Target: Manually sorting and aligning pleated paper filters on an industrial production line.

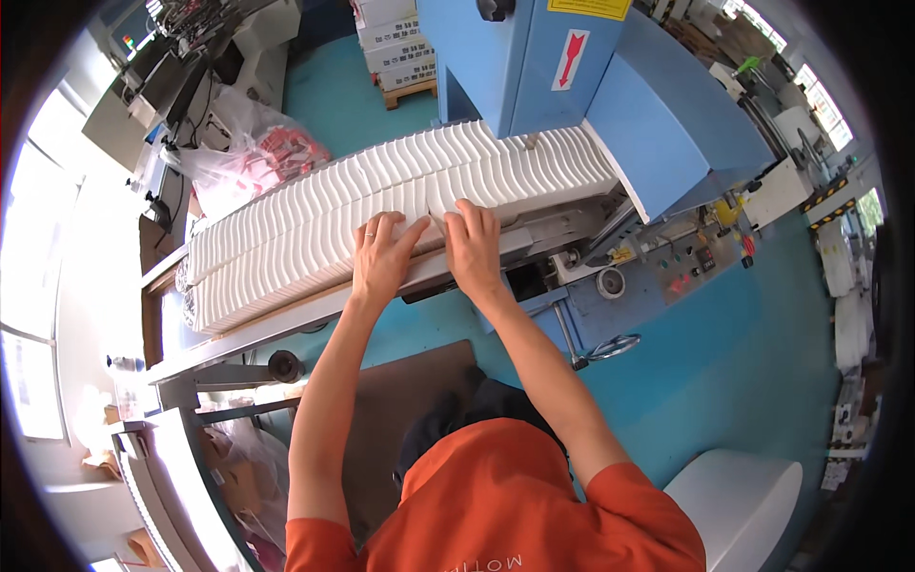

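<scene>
A long row of white, wavy-edged paper-like pieces (315, 214) stands packed on a conveyor bed, running from the lower left up under the blue machine. A small break shows in the near side of the row, between my hands. Just left of that break, my left hand (383, 255) has bent fingers closed over the near edge of the pieces. My right hand (474, 250) grips the pieces just right of it, fingertips on top. The undersides of both hands' fingers are hidden, so how many pieces each holds cannot be made out.
The blue machine housing (667, 114) overhangs the row's right end. A metal rail (286, 334) edges the near side. Below are a handwheel (613, 347) and a control panel (691, 262). Beyond the row lie a clear plastic bag (257, 148) and stacked boxes (400, 48) on a pallet.
</scene>
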Demonstrator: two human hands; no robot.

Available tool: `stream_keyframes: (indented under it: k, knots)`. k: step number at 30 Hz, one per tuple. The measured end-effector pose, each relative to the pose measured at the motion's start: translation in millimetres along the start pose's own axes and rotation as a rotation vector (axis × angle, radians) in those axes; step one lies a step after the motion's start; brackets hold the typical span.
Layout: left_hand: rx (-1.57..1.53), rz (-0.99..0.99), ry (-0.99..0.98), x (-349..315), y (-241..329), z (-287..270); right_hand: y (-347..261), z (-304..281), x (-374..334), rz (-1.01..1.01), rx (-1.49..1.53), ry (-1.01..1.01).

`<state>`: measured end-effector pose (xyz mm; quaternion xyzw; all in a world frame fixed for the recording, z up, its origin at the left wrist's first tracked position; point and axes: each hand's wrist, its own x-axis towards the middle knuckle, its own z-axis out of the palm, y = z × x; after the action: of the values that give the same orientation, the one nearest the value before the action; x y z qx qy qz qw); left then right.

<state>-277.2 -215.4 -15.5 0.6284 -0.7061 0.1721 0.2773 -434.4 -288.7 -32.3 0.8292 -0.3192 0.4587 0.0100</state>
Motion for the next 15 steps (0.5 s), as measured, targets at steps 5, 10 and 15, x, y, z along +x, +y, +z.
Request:
stream_keyframes:
  k: [5,10,15]
  knots:
    - [-0.011,-0.002,-0.006,2,-3,-1,-7,9,11,0.070,0.160,-0.049]
    - [-0.036,-0.022,-0.039,8,3,-3,-4,8,19,0.175,0.204,0.001]
    - [-0.179,-0.115,-0.034,-2,1,-9,-49,-57,22,0.324,0.662,0.053]
